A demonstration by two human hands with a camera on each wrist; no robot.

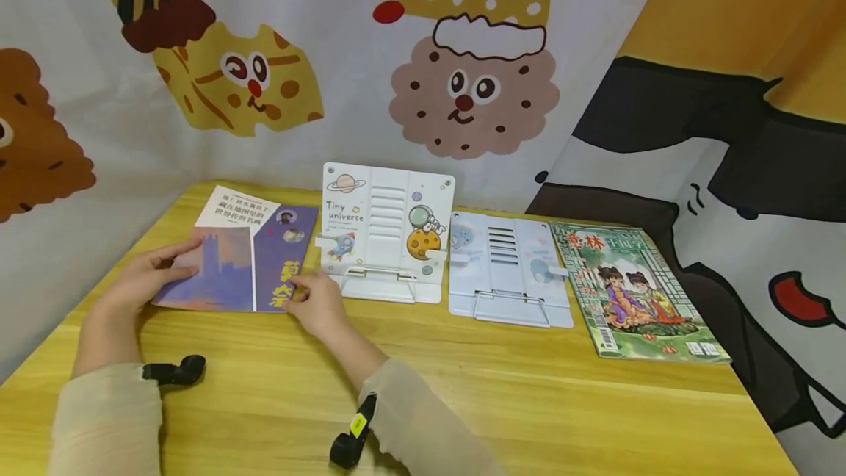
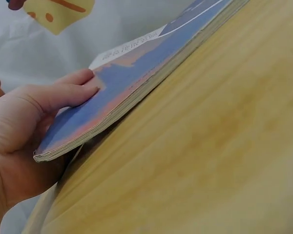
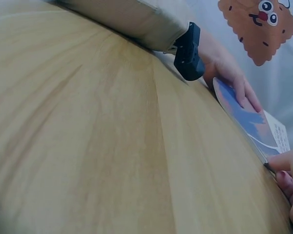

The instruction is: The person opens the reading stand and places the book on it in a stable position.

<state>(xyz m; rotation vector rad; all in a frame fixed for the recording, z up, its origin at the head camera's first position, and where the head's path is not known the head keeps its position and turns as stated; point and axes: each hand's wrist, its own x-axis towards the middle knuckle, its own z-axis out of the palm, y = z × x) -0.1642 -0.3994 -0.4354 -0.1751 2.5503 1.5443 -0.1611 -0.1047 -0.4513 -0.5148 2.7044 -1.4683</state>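
Observation:
A purple and blue paperback book [image 1: 228, 270] with a white corner panel lies at the left of the table. My left hand [image 1: 142, 274] grips its left end. In the left wrist view the thumb side of the left hand [image 2: 27, 119] lies over the cover and the rest is under the book [image 2: 127, 80], whose near left corner is raised off the wood. At the lower right corner, my right hand [image 1: 320, 303] pinches the book between thumb and fingers. The right wrist view catches the right hand [image 3: 292, 173] at the frame's edge, partly cut off.
A white "Tiny universe" bookstand [image 1: 386, 233] stands tilted up, right of the book. Beside it is a pale blue bookstand [image 1: 509, 274], leaning lower. A green illustrated magazine [image 1: 644, 300] lies at the right. A cartoon-print curtain [image 1: 357, 94] hangs behind the wooden table [image 1: 562, 395].

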